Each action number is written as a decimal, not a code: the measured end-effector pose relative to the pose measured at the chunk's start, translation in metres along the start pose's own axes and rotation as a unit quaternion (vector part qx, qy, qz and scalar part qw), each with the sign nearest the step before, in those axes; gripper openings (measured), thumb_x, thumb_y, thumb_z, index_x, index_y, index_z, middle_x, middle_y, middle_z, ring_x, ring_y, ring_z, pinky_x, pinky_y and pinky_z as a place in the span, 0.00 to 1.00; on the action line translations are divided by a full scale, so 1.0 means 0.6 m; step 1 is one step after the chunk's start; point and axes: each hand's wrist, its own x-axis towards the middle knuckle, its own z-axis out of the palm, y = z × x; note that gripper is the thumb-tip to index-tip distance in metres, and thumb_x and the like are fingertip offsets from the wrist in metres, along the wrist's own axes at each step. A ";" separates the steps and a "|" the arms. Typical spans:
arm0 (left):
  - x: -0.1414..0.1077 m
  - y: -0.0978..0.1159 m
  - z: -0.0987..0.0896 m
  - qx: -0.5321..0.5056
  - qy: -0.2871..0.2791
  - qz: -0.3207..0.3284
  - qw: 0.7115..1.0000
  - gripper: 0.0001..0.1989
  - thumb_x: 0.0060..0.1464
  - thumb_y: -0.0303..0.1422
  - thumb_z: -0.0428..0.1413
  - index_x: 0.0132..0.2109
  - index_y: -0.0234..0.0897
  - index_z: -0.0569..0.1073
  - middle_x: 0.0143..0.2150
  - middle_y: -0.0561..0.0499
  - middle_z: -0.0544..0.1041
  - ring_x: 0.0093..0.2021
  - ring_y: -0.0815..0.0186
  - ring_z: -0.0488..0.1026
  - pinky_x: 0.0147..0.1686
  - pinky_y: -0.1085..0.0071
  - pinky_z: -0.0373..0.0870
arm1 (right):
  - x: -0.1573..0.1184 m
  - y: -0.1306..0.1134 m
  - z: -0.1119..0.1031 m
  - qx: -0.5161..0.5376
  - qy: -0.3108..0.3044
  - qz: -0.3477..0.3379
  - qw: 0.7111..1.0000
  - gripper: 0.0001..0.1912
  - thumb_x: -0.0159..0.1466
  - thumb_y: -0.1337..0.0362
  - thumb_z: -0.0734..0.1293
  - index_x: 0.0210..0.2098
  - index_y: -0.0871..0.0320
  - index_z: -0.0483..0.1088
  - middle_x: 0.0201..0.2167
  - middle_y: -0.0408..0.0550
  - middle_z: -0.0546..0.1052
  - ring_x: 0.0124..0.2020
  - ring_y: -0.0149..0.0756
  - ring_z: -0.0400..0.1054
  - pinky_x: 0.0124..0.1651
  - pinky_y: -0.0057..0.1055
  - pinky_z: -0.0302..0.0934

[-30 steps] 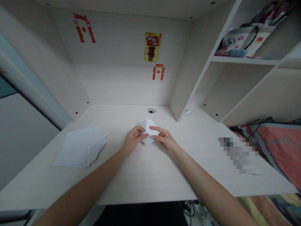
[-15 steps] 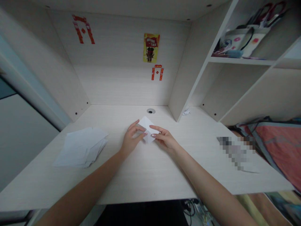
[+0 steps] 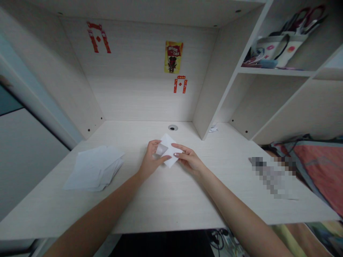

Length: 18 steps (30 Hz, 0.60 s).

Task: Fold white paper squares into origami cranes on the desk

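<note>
A small folded sheet of white paper (image 3: 169, 150) is held between my two hands, a little above the desk. My left hand (image 3: 151, 159) grips its left side, thumb on the lower front and fingers at the upper left edge; a flap there stands open and looks shaded inside. On the other side, my right hand (image 3: 189, 159) pinches the paper's right corner between thumb and fingers. Part of the right fingers is hidden below the paper. To the left of my left hand lies a loose stack of white paper (image 3: 92, 167).
The pale wooden desk (image 3: 150, 210) has a round cable hole (image 3: 173, 127) near its back panel. A divider (image 3: 207, 89) and shelves rise at the right, with a pen holder (image 3: 291, 48) holding scissors. A red and grey cloth item (image 3: 316, 164) lies at the right edge.
My left fingers have drawn back to the paper's left edge, and the left flap now stands open. The right hand keeps its pinch. The whole view has shifted slightly.
</note>
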 end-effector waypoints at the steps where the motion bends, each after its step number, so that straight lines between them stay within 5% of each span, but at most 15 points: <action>1: 0.001 0.001 0.000 -0.006 -0.010 -0.004 1.000 0.30 0.42 0.35 0.63 0.51 0.42 0.59 0.50 0.47 0.67 0.47 0.65 0.69 0.46 0.68 0.68 | 0.000 0.001 0.000 0.000 -0.001 -0.002 1.000 0.22 0.45 0.70 0.74 0.41 0.55 0.74 0.34 0.43 0.77 0.32 0.28 0.68 0.38 0.27 0.60; 12: 0.002 0.002 -0.008 0.079 -0.071 -0.036 0.994 0.35 0.45 0.38 0.61 0.60 0.43 0.61 0.45 0.48 0.73 0.45 0.63 0.70 0.44 0.68 0.68 | 0.006 0.006 -0.009 -0.042 -0.006 -0.021 0.999 0.22 0.46 0.68 0.74 0.42 0.55 0.74 0.35 0.44 0.77 0.33 0.31 0.68 0.41 0.29 0.60; 18: -0.005 0.000 -0.006 0.063 -0.123 -0.073 0.988 0.46 0.43 0.39 0.62 0.65 0.45 0.48 0.38 0.50 0.76 0.36 0.64 0.73 0.37 0.68 0.71 | 0.008 0.009 -0.013 -0.079 -0.032 -0.032 0.996 0.22 0.48 0.66 0.74 0.44 0.55 0.73 0.38 0.45 0.77 0.36 0.33 0.69 0.44 0.31 0.59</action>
